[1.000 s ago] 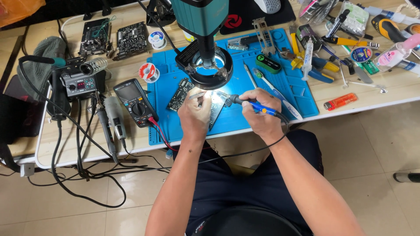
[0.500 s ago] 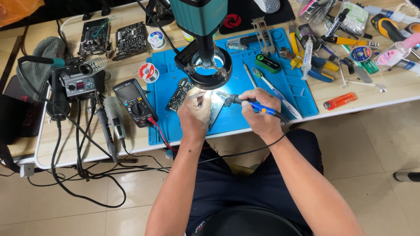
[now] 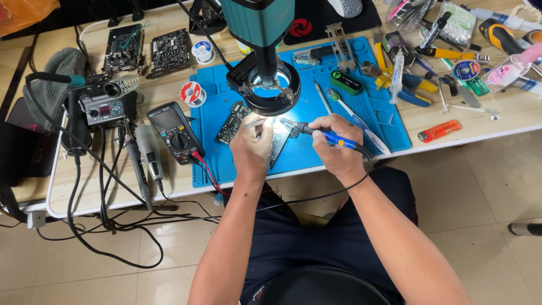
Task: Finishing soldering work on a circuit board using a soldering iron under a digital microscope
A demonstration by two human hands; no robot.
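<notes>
My right hand (image 3: 336,144) grips a blue-handled soldering iron (image 3: 324,135), its tip pointing left at a dark circuit board (image 3: 234,121) that lies on the blue work mat (image 3: 361,113). My left hand (image 3: 251,147) rests on the board and pinches slim metal tweezers (image 3: 255,122) near the iron's tip. Both hands work in the bright spot under the teal microscope (image 3: 259,28) and its black ring light (image 3: 271,93). The part of the board under my left hand is hidden.
A black multimeter (image 3: 175,133) with red lead sits left of the mat. A soldering station (image 3: 101,104), solder spool (image 3: 193,93) and cables crowd the left. Spare boards (image 3: 149,51) lie at the back. Pliers, syringe, bottles and an orange lighter (image 3: 439,130) fill the right.
</notes>
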